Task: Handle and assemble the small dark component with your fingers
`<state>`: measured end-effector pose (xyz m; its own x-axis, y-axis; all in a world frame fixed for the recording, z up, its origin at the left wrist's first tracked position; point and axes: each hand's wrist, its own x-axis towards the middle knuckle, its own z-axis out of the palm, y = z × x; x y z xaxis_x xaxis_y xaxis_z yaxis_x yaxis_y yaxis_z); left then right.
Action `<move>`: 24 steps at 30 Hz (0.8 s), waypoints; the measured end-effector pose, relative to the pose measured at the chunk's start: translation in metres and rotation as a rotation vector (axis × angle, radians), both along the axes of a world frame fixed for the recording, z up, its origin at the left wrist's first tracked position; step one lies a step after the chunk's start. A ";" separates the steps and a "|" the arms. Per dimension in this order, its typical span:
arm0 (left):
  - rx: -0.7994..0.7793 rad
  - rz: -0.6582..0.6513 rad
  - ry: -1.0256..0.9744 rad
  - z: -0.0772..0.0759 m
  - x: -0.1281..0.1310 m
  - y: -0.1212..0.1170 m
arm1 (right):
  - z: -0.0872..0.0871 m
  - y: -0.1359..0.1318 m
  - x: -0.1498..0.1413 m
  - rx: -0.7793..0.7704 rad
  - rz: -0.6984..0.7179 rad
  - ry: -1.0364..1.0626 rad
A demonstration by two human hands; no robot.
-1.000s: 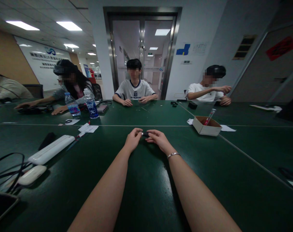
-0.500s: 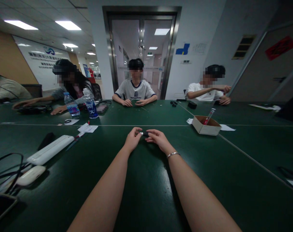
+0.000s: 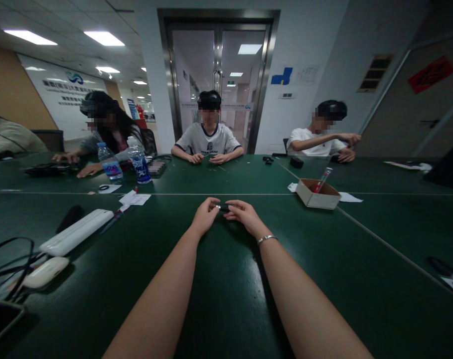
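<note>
Both my arms reach out over a dark green table (image 3: 226,299). My left hand (image 3: 204,216) and my right hand (image 3: 244,216) meet at the middle of the table, fingers curled. Between their fingertips they pinch a small dark object (image 3: 223,207) with a pale end; I cannot make out what it is. A thin bracelet (image 3: 267,239) circles my right wrist.
An open cardboard box (image 3: 318,195) with a red-tipped tube stands to the right. Left lie a white power strip (image 3: 76,232), a white device (image 3: 45,271), cables, paper slips and two water bottles (image 3: 138,162). Several people sit along the far edge.
My hands have stayed pinched on the small object in the same spot. The view has shifted slightly; a person at the far left has pulled a hand in.
</note>
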<state>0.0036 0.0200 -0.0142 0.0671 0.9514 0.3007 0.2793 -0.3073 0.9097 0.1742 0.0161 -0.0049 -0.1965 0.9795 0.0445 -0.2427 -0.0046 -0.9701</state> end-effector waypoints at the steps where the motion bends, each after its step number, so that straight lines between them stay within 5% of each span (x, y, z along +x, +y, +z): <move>1: 0.012 0.008 -0.002 -0.001 0.000 0.000 | 0.000 0.000 0.000 0.003 0.001 -0.002; 24: -0.034 -0.071 -0.010 -0.004 0.001 0.002 | 0.001 0.000 0.001 -0.002 0.008 -0.033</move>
<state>0.0044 0.0217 -0.0184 0.1322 0.9540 0.2691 0.2482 -0.2947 0.9228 0.1751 0.0161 -0.0043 -0.2061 0.9779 0.0363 -0.2103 -0.0081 -0.9776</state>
